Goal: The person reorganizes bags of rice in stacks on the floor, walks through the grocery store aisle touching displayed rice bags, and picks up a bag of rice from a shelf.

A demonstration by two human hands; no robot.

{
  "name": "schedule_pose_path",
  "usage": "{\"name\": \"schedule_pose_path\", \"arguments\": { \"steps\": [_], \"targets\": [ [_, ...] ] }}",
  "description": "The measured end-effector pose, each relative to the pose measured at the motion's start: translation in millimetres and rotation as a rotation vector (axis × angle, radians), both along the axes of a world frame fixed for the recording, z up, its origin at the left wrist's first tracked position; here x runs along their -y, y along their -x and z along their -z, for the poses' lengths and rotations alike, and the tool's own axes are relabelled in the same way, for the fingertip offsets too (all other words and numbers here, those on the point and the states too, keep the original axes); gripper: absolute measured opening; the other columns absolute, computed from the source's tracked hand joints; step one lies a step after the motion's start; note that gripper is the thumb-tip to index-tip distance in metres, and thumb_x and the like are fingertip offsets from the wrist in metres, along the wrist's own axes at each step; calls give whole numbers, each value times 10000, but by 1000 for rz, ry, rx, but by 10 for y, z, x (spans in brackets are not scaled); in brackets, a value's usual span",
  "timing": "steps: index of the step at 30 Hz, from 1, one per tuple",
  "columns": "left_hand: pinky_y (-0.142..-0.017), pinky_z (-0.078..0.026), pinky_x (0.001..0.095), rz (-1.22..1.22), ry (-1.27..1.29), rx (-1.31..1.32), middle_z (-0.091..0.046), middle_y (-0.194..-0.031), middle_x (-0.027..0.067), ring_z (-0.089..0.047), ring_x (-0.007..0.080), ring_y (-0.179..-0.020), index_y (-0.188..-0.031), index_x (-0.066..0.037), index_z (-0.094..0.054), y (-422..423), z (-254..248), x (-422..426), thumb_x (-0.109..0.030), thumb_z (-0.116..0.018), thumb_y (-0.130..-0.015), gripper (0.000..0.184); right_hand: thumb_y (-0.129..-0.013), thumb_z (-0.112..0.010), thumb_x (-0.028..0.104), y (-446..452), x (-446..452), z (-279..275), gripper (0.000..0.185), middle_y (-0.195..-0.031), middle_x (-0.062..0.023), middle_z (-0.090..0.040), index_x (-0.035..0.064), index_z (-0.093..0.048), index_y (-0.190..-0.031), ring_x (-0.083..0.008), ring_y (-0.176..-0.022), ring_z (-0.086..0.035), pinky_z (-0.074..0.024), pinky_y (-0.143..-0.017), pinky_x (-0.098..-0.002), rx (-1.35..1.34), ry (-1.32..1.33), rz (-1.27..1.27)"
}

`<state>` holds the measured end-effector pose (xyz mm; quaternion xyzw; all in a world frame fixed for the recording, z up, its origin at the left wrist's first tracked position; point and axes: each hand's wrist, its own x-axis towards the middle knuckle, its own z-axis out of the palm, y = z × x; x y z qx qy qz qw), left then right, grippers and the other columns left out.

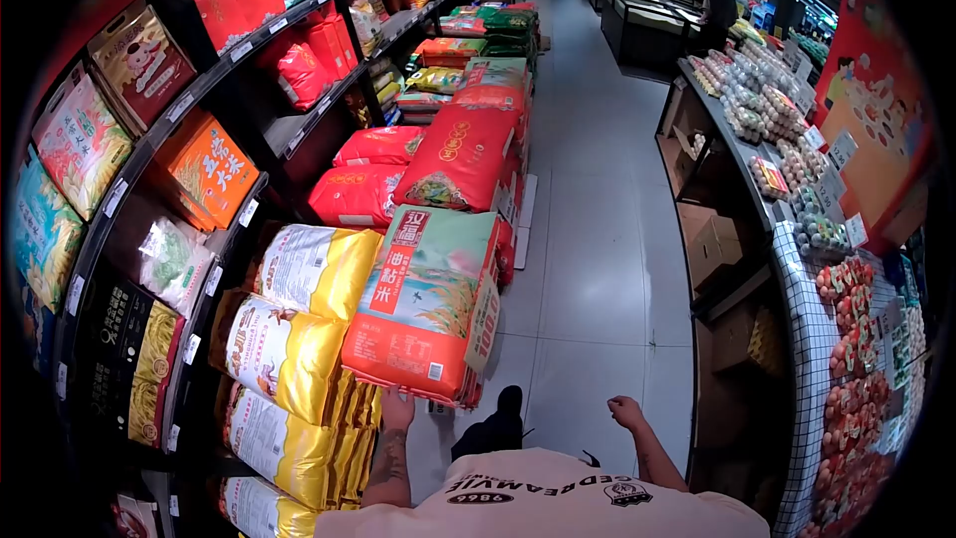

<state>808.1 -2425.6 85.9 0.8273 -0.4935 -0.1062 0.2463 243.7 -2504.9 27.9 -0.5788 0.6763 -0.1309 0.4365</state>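
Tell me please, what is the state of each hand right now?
Left hand: at near edge of the red-and-green rice bag; whether it grips cannot be told.
Right hand: closed loosely, nothing visible in it.

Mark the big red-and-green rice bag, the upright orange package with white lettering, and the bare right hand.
Red-and-green rice bag (pixel 430 279): head view, printed top face.
Orange package (pixel 212 171): head view, lettered front.
Right hand (pixel 626 411): head view, mid-hand.

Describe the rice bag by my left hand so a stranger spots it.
Look left of the aisle, beside the shelves. The rice bag lies at the left hand, green above, red below. Unlike the gold-and-white bags beside it and red bag beyond, it shows green scenery.
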Motion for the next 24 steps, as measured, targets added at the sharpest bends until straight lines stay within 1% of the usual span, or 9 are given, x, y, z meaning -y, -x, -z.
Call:
{"name": "schedule_pose_path", "arguments": {
  "steps": [3,5,8,10,13,17,19,23,24],
  "targets": [
    [-848,-419,444,-23,-42,77,-510,-1059,185,-489,372,-981,-1019,-32,-546,24,106,651,-171,-612,-693,360,-829,-552,265,-138,343,-21,327,-828,-91,-652,7,-623,-1018,-182,-672,-621,-501,-655,-302,30,-4,4],
    [-881,-403,459,-16,-22,70,-458,-1162,204,-448,385,-1062,-1069,-32,-534,136,63,1101,-169,-596,-705,394,-827,-558,273,-54,546,49,322,-818,-87,-645,3,-626,-988,-178,-651,-614,-500,-616,-300,48,-8,23],
    [-933,-355,485,35,-22,118,-382,-1266,241,-369,404,-1169,-1166,-33,-487,228,58,1849,-161,-579,-707,486,-826,-559,275,249,776,84,316,-813,-98,-636,6,-614,-983,-189,-635,-612,-496,-564,-321,-59,-228,178],
    [-935,-351,478,99,-9,213,-394,-1254,238,-381,396,-1158,-1179,-51,-476,301,-49,2369,-170,-613,-684,527,-827,-556,274,471,835,-33,305,-805,-117,-627,8,-599,-971,-214,-622,-612,-493,-522,-343,-46,-479,379],
    [-947,-329,481,235,35,207,-385,-1261,237,-369,392,-1172,-1205,-55,-457,376,-59,3130,-165,-623,-678,564,-807,-552,237,724,1070,-166,289,-723,-105,-612,-5,-609,-955,-211,-564,-612,-482,-452,-335,-107,-490,498],
    [-954,-331,460,359,99,57,-366,-1286,228,-348,382,-1199,-1220,-35,-445,338,-197,4105,-156,-614,-698,561,-820,-535,207,758,1452,-167,250,-738,-124,-594,6,-582,-962,-231,-553,-600,-478,-443,-359,164,-344,867],
    [-949,-338,458,330,163,56,-366,-1285,228,-351,381,-1197,-1219,-29,-445,394,-300,4639,-151,-615,-700,560,-820,-540,211,618,1722,-161,240,-739,-120,-595,12,-579,-949,-234,-555,-602,-476,-442,-354,192,-378,872],
    [-964,-329,457,346,231,116,-362,-1290,228,-363,393,-1184,-1220,-20,-438,421,-389,5488,-151,-623,-691,576,-820,-552,242,472,2361,182,265,-745,-108,-594,24,-569,-969,-232,-567,-601,-476,-466,-353,144,-569,669],
    [-939,-361,458,330,206,166,-363,-1292,227,-392,404,-1153,-1211,-26,-445,409,-319,5634,-143,-625,-692,562,-820,-554,253,476,2574,248,276,-750,-107,-596,27,-567,-978,-232,-572,-601,-477,-475,-356,140,-599,609]
  ]
}}
